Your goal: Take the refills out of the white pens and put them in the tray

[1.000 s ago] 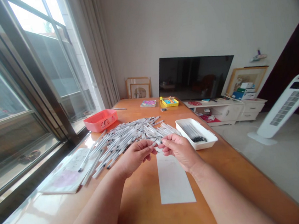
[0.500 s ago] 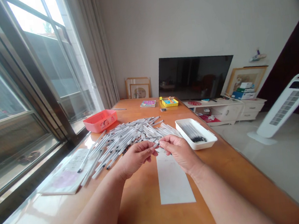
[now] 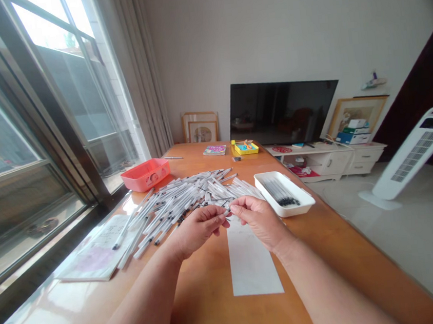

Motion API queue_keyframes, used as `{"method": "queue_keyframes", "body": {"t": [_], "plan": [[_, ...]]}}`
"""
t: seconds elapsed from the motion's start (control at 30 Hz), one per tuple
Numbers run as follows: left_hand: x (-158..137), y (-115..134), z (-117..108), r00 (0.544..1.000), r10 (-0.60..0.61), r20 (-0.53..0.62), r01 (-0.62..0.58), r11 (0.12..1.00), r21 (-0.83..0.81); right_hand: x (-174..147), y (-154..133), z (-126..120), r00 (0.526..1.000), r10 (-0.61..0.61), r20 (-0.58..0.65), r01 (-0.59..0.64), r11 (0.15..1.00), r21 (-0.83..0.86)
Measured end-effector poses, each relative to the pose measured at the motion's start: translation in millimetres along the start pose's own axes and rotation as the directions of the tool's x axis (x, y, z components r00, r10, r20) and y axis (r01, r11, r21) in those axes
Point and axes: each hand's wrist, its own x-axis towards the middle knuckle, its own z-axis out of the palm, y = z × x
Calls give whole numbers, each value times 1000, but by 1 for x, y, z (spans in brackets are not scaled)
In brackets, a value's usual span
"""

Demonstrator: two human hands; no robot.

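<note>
My left hand (image 3: pixel 203 226) and my right hand (image 3: pixel 256 219) meet over the top of a white paper sheet (image 3: pixel 253 266). Both are closed in a pinch on a slim pen (image 3: pixel 227 213), of which only a short light and dark bit shows between the fingertips. Just beyond them spreads a loose pile of white pens (image 3: pixel 182 199) with black ends. To the right of my right hand stands a white plastic tray (image 3: pixel 305 204), with several clear, black-ended pens lying side by side in it.
A red plastic basket (image 3: pixel 133 180) sits beyond the pile on the left. Under some pens lies a booklet (image 3: pixel 91 260). Farther back are a colourful book (image 3: pixel 214 151) and a yellow box (image 3: pixel 252 149). A tower fan (image 3: pixel 413 157) stands on the floor, right of the wooden table (image 3: pixel 208 307).
Both hands stay in nearly the same place, still pinching. Only the fingertips have shifted slightly around the pen.
</note>
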Motion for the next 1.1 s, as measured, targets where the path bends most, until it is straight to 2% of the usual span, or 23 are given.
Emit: {"method": "queue_keyframes", "body": {"t": [0.37, 0.63, 0.73, 0.83, 0.93, 1.0, 1.1], "plan": [[-1, 2, 1, 1000, 1, 0, -1, 1000, 11, -1, -1, -1, 999, -13, 37, 15, 999, -35], [-1, -2, 1, 1000, -16, 19, 15, 997, 77, -1, -1, -2, 992, -62, 107, 78, 984, -158], [1, -5, 1, 999, 3, 33, -7, 994, 108, -1, 2, -3, 985, -118, 124, 150, 943, -297], [3, -7, 2, 999, 28, 43, -34, 991, 131, -1, 6, -4, 973, -191, 128, 229, 849, -476], [5, -8, 5, 997, 47, 60, -56, 987, 153, -1, 8, -5, 967, -216, 136, 255, 775, -579], [4, -6, 7, 996, 60, 71, -71, 984, 166, 0, 10, -6, 972, -192, 134, 233, 770, -594], [3, -2, 10, 995, 69, 76, -82, 980, 179, 2, 12, -6, 982, -117, 148, 179, 820, -543]]}}
